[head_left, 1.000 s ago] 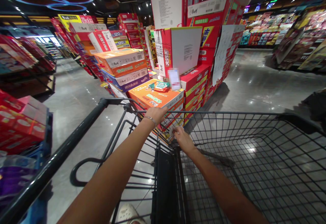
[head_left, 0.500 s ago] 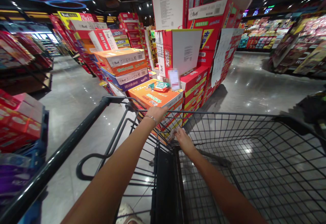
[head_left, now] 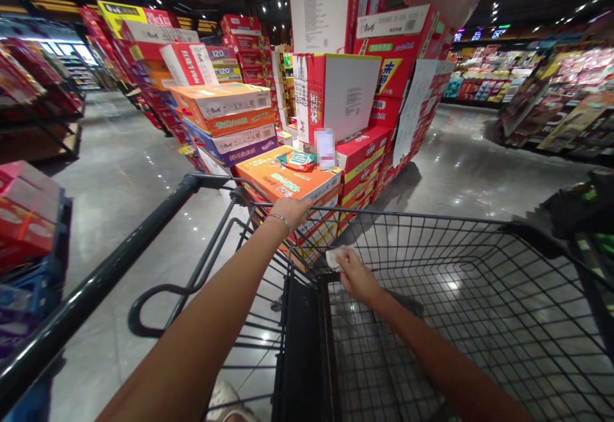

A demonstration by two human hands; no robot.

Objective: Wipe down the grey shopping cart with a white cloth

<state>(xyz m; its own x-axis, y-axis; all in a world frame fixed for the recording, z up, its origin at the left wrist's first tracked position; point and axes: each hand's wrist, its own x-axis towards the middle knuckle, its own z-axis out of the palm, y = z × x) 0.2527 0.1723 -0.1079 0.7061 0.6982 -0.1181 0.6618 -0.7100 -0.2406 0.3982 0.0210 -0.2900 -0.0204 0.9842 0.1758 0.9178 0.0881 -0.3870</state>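
Our left hand (head_left: 293, 208) is clenched over the front rim (head_left: 432, 217) of the wire cart (head_left: 499, 320), fingers curled down over the top wire, with a thin bracelet (head_left: 279, 218) at the wrist. We judge this grip to serve as a brace: the arm is stretched nearly straight, which would hold the cart steady on the polished floor (head_left: 134, 172). Our right hand (head_left: 357, 276) sits lower and nearer to us than the left hand, inside the basket at the front left corner. It is grasping a white cloth (head_left: 334, 257), which is bunched under the fingertips and pressed against the mesh just below the rim. The cloth lies ahead of the right hand's knuckles and just below and to the right of the left hand; the two hands are near each other but apart. Holding the cloth at the fingertips, not in the palm, likely lets it follow the narrow wires. Directly beyond the left hand, an orange box (head_left: 281, 176) tops a stack of cartons standing close against the cart. The black push bar (head_left: 110, 268) runs well to the left of both hands. We cannot tell whether the cloth is wet or dry.
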